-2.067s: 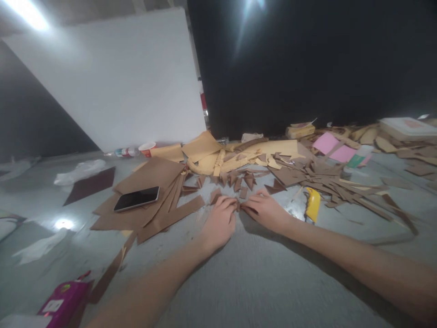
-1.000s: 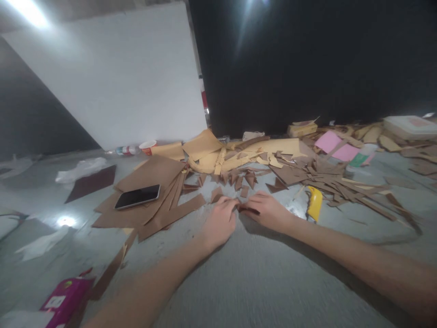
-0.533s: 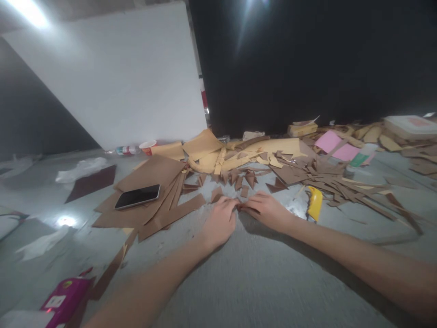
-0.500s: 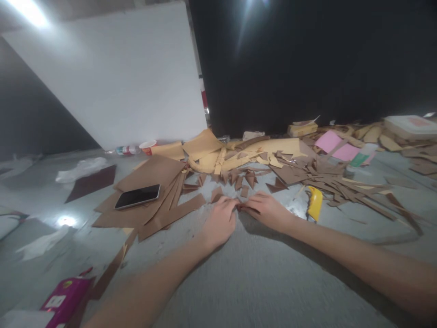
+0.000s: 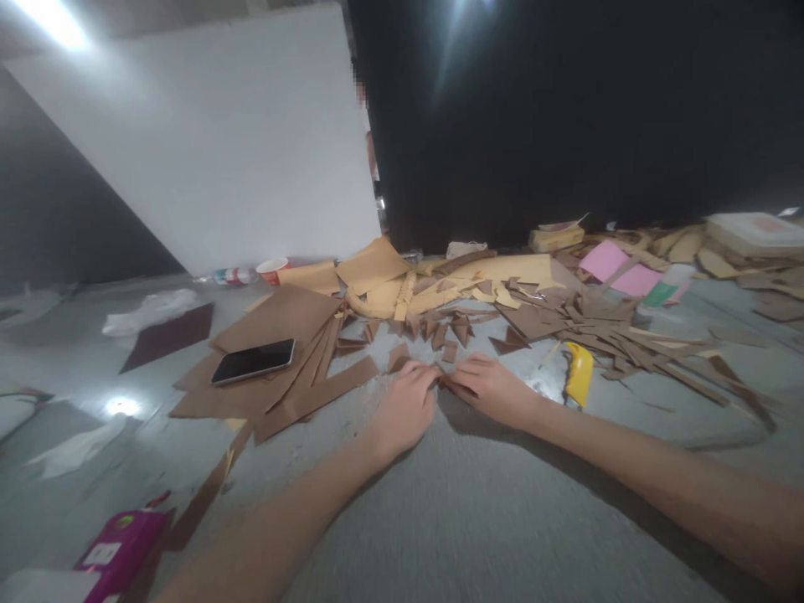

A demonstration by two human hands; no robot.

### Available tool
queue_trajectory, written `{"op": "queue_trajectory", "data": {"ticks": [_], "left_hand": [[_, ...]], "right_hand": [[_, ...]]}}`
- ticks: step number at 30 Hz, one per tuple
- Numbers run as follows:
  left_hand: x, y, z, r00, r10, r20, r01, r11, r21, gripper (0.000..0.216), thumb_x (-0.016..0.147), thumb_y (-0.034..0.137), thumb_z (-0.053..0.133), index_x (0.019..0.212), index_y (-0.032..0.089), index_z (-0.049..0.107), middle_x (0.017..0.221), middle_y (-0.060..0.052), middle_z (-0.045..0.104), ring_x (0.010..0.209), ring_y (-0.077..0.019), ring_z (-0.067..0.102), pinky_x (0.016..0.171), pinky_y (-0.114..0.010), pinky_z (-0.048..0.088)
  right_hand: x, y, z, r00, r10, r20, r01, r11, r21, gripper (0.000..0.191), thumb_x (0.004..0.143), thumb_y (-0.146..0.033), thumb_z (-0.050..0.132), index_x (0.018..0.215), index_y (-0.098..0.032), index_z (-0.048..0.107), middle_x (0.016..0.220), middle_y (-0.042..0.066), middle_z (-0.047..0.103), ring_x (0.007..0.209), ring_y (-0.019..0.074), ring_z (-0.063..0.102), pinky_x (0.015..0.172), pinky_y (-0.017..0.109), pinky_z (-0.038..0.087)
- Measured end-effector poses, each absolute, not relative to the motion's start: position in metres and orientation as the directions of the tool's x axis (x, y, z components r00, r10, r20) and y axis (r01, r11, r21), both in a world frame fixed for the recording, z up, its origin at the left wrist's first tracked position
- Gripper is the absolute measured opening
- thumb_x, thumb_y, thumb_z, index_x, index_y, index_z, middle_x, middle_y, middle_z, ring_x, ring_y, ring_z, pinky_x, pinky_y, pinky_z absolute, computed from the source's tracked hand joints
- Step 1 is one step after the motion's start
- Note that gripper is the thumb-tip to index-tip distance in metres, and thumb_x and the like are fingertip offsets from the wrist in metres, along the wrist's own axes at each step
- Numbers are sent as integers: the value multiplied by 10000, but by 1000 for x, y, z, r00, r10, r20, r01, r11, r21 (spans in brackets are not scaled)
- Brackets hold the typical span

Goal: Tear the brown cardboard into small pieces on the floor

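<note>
The small folded pieces (image 5: 463,328) and brown sheets (image 5: 289,310) look like matt paper or card. The phone (image 5: 255,362) has a smooth, glossy screen; the yellow tool (image 5: 579,374) looks plastic, the white bag (image 5: 151,311) thin crinkled plastic. The grey counter (image 5: 490,502) shines in places.

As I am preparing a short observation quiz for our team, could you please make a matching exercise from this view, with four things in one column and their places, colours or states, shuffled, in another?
Things
1. Phone
2. Yellow tool
3. Cup
4. Left hand

Places, colours or states
A. Red and white
B. At a small brown piece, opposite the right hand
C. Dark screen facing up, lying on brown sheets
D. On the grey surface, to the right of both hands

Right pairs: 1-C, 2-D, 3-A, 4-B
</note>
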State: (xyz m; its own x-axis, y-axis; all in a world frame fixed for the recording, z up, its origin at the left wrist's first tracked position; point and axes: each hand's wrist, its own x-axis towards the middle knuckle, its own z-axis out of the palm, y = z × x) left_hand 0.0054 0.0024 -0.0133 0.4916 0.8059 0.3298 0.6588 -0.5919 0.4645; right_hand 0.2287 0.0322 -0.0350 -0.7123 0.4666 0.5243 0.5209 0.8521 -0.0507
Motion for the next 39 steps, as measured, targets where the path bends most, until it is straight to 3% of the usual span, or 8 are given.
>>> {"op": "queue_trajectory", "data": {"ticks": [3, 7, 13, 18, 24, 33, 39], "left_hand": [[6, 2, -12, 496, 806, 322, 662, -592, 459, 480, 889, -6, 426, 1229, 221, 679, 1232, -56, 721, 1277, -214, 609, 1127, -399, 518], [6, 2, -11, 500, 799, 334, 665, -602, 442, 472, 894, -8, 439, 1221, 219, 693, 1222, -59, 731, 1268, -215, 613, 1128, -405, 517], [7, 1, -11, 522, 788, 325, 684, -615, 393, 479, 911, 1, 437, 1281, 205, 662, 1260, -67, 718, 1265, -228, 607, 1145, -404, 496], [7, -1, -8, 534, 798, 279, 722, -602, 341, 508, 915, 20, 445, 1353, 218, 611, 1263, -78, 704, 1245, -243, 620, 1118, -412, 507], [7, -3, -6, 623, 724, 295, 682, -688, 248, 468, 936, 13, 434, 1302, 192, 664, 1330, -85, 705, 1296, -236, 596, 1164, -412, 472], [6, 1, -14, 716, 591, 371, 648, -760, -39, 367, 1019, 48, 443, 1227, 100, 742, 1298, -116, 744, 1254, -213, 636, 1142, -356, 475], [6, 2, -17, 716, 590, 372, 657, -750, -77, 362, 1026, 55, 450, 1228, 110, 745, 1300, -111, 745, 1250, -217, 637, 1130, -364, 482]], "right_hand": [[228, 32, -36, -698, 489, 524, 526, 846, -88, 219, 1083, -214, 532, 973, -181, 718, 829, 40, 730, 752, 182, 660, 791, 352, 464], [227, 33, -36, -615, 591, 521, 567, 791, -229, 138, 1016, -194, 614, 908, -195, 699, 810, 26, 733, 766, 188, 662, 768, 334, 463], [228, 33, -31, -483, 745, 460, 644, 658, -391, 174, 982, -191, 648, 808, -210, 651, 706, 2, 687, 696, 178, 602, 689, 298, 426], [228, 36, -33, -470, 755, 457, 649, 647, -402, 172, 967, -161, 649, 802, -206, 631, 698, -8, 671, 669, 167, 579, 699, 302, 407], [226, 38, -39, -465, 761, 452, 649, 641, -410, 153, 966, -184, 679, 821, -202, 633, 679, -16, 648, 643, 160, 556, 690, 302, 376], [225, 35, -31, -457, 797, 395, 677, 599, -428, 147, 976, -205, 669, 830, -198, 653, 688, 3, 656, 663, 176, 569, 703, 307, 382], [225, 35, -31, -449, 802, 393, 681, 592, -430, 144, 987, -221, 654, 845, -205, 669, 699, 15, 672, 683, 186, 590, 727, 320, 397]]}}
